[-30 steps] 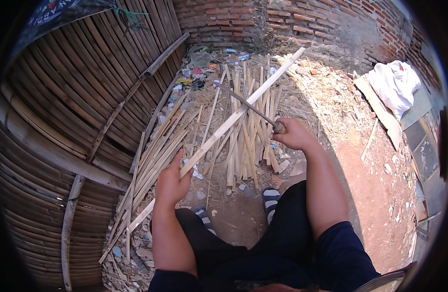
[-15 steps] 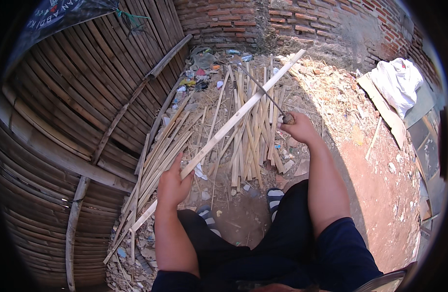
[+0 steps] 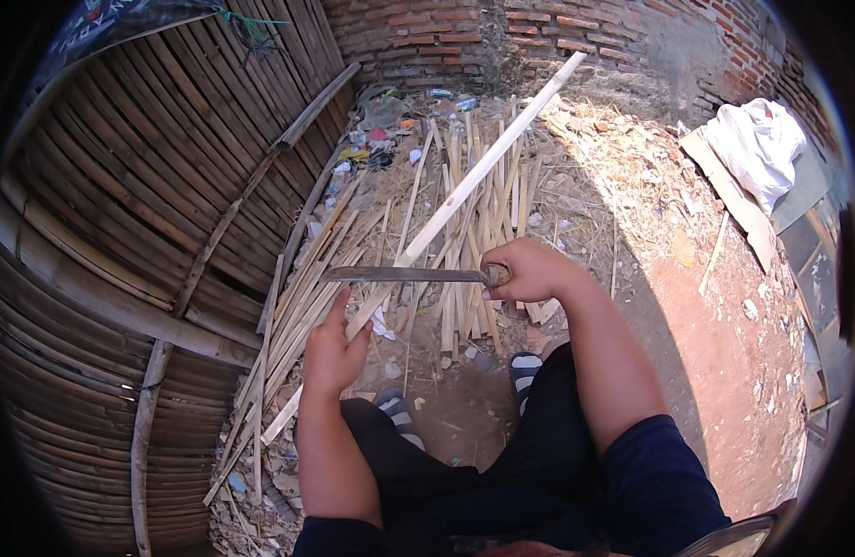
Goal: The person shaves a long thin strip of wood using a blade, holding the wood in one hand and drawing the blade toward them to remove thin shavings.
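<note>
The dirt ground (image 3: 706,399), partly sunlit and partly shaded, is littered with wood chips (image 3: 622,139), stones (image 3: 392,369) and coloured rubbish (image 3: 379,135), while pale sticks (image 3: 483,223) are heaped on its middle and another bunch (image 3: 302,297) is spread to their left.

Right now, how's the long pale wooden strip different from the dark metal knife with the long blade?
The long pale wooden strip is cream, while the dark metal knife is mostly grey-brown. The strip looks much longer than the knife. The strip slants up to the right; the knife's blade runs nearly level. Both are narrow and held, strip in the left hand, knife in the right hand.
</note>
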`<act>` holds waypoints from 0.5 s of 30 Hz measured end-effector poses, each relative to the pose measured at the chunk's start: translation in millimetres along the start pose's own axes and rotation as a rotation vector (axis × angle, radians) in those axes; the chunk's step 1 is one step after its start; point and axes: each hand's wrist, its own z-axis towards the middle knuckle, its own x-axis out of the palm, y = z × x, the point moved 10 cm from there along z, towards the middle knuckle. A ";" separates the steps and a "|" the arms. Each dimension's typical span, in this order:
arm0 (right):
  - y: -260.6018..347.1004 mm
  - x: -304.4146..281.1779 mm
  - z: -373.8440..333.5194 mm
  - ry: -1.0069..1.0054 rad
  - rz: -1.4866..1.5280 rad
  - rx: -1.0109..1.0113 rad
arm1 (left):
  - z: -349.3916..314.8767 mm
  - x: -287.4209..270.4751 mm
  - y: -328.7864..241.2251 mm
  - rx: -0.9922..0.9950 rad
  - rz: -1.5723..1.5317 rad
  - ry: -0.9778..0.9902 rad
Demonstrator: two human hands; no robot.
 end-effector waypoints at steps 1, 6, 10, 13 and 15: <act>-22.6 -7.7 -0.2 0.002 0.077 0.077 | 0.7 -4.7 -7.8 -0.032 -0.017 0.006; -119.3 -54.7 -30.2 -0.454 0.209 0.383 | 3.9 -10.6 -13.5 -0.068 0.003 0.016; -96.8 -45.7 -31.1 -0.328 0.175 0.358 | 4.4 -7.1 -22.0 -0.069 0.043 0.032; -43.1 -23.6 -17.2 -0.145 0.007 0.180 | 3.6 -3.1 -22.6 -0.080 0.019 0.039; -11.4 -7.6 -7.9 -0.051 -0.069 0.084 | 3.5 -0.8 -16.0 -0.053 0.015 0.021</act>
